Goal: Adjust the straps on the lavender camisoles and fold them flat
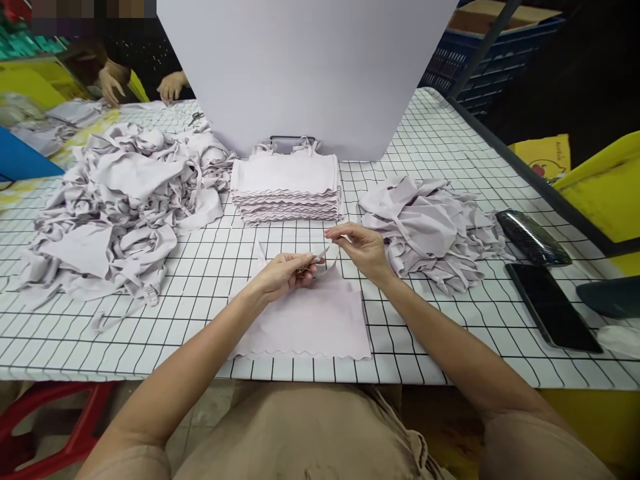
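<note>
A pale lilac strappy top point(315, 327) lies flat before me, its wavy hem towards the table's near edge. My left hand point(293, 273) is closed above its upper edge, gripping a narrow piece of the same cloth, a strap by its look. Something thin and brass-coloured shows under its fingers, too small to name. Just right of it, my right hand point(363, 250) pinches thumb and forefinger together beside the end of that strap; whatever lies in the pinch is hidden. Beyond both hands stands a neat stack of folded tops point(287, 187).
Loose lilac garments heap up on the left point(135, 193), with a smaller pile point(430, 227) at right. A phone point(553, 307) and a shiny black case point(533, 237) lie far right. A large pale panel point(305, 73) rises behind the stack. Another person's hands point(173, 87) work at back left.
</note>
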A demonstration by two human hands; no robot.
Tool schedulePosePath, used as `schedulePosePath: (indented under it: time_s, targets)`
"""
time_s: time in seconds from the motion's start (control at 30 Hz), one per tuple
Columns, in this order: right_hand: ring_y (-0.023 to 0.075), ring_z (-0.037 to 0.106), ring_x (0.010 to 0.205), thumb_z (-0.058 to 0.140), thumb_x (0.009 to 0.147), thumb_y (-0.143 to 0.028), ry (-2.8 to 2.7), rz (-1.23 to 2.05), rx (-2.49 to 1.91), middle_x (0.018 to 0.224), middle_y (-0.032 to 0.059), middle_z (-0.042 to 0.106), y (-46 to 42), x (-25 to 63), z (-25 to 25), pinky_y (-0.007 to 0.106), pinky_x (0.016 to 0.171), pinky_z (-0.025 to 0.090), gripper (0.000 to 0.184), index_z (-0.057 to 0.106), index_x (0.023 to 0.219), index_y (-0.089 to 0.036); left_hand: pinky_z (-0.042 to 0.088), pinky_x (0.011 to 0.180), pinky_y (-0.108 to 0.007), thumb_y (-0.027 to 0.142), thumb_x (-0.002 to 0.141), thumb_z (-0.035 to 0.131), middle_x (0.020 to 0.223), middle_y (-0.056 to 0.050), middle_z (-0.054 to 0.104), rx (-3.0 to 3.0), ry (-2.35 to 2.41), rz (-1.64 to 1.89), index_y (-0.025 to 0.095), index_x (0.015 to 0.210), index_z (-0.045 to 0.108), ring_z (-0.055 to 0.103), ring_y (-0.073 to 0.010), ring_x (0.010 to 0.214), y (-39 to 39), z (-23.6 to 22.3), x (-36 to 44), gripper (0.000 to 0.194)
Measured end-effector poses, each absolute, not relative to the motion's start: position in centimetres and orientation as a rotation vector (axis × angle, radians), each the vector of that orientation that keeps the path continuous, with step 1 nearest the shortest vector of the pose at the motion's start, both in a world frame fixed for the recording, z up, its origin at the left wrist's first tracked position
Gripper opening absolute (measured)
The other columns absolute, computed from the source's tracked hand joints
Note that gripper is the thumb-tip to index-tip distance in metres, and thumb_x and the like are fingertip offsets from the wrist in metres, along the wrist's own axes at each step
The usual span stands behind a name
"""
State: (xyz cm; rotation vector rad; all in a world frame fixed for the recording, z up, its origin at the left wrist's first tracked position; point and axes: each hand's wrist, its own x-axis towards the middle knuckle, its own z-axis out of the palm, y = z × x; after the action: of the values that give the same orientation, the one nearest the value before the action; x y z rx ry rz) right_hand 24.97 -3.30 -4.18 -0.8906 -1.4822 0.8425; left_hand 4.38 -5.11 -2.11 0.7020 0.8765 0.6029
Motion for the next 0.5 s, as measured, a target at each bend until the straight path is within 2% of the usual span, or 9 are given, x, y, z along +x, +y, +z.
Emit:
schedulePosePath:
  time_s: [0.17, 0.3, 0.43, 0.5]
  targets:
    - [0.0209, 0.072, 0.092, 0.068, 0.088, -0.021, -1.493, 0.799, -0.852, 0.090, 0.0056, 0.076, -3.5, 25.4, -4.6, 0.041, 0.090, 0.058, 0.008, 0.074, 0.083, -0.022, 0.050, 0.064, -0.023, 0.024, 0.068, 0.090, 0.072, -0.003, 0.067, 0.640, 1.001, 0.770, 0.010, 0.094, 0.080, 0.057, -0.0080, 0.065, -5.6, -1.9, 3.4, 0.032]
    - [0.0208, 0.072, 0.092, 0.065, 0.090, -0.020, -1.586, 0.755, -0.941, 0.090, 0.0063, 0.076, -3.9, 25.9, -4.7, 0.040, 0.089, 0.057, 0.011, 0.074, 0.084, -0.021, 0.053, 0.067, -0.027, 0.030, 0.059, 0.094, 0.074, -0.006, 0.074, 0.799, 1.170, 0.937, 0.013, 0.081, 0.080, 0.061, -0.0105, 0.064, -6.2, -1.4, 2.9, 0.031]
    - [0.0221, 0.068, 0.113, 0.064, 0.092, -0.031, -1.802, 0.980, -0.964, 0.116, 0.0084, 0.074, -4.7, 25.0, -3.7, 0.041, 0.099, 0.054, 0.023, 0.073, 0.112, -0.023, 0.058, 0.081, -0.035, 0.037, 0.064, 0.091, 0.081, -0.007, 0.077, 0.994, 1.088, 0.963, 0.014, 0.089, 0.080, 0.070, -0.0171, 0.074, -6.9, -0.2, 3.5, 0.036]
    - [0.0203, 0.069, 0.103, 0.066, 0.092, -0.036, -1.847, 1.091, -0.932, 0.106, 0.0070, 0.075, -5.1, 24.2, -3.1, 0.037, 0.091, 0.056, 0.023, 0.074, 0.109, -0.023, 0.060, 0.083, -0.039, 0.038, 0.065, 0.091, 0.083, -0.008, 0.078, 1.029, 1.048, 0.947, 0.013, 0.092, 0.079, 0.072, -0.0198, 0.075, -7.2, 0.3, 3.8, 0.039]
